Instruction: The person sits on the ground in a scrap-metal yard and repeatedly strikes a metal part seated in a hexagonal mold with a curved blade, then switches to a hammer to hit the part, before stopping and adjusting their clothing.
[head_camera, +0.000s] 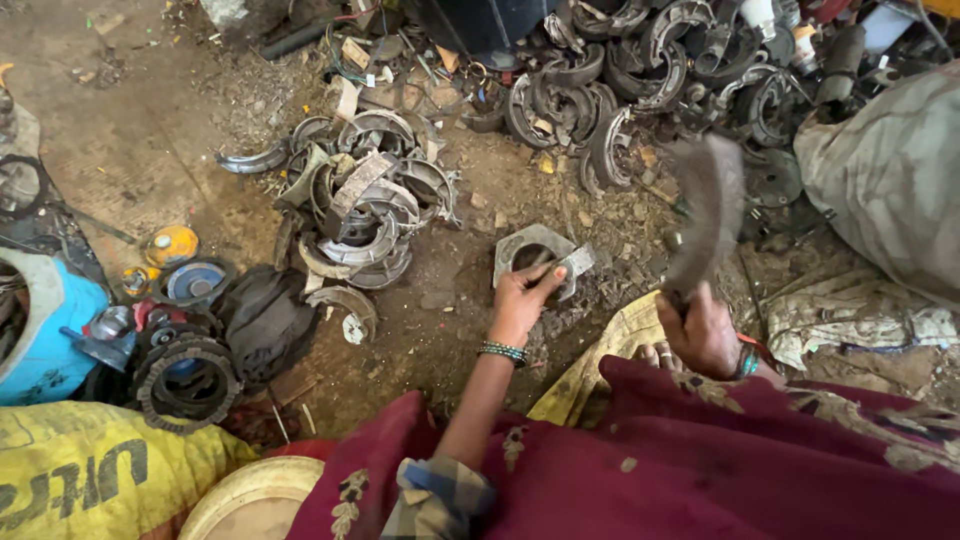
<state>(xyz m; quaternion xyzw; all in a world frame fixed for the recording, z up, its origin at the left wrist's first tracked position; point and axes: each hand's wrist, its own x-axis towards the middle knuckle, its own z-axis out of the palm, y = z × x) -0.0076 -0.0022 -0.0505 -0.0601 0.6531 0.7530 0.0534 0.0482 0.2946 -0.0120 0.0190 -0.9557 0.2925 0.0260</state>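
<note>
While pinned flat on the dirt floor (150, 130) beside the big heap of curved brake shoes (365, 200), to that heap's right: a hexagonal metal block (525, 250) with a round hole. Across the block's lower right edge, a flat metal piece (575, 264), long axis slanting up to the right, clamped under the left hand (522, 295). Right of the block, well apart and raised above it: the right hand (703, 330), fist closed round the handle of a blurred hammer (705, 215). Nearer the block by far, the left.
</note>
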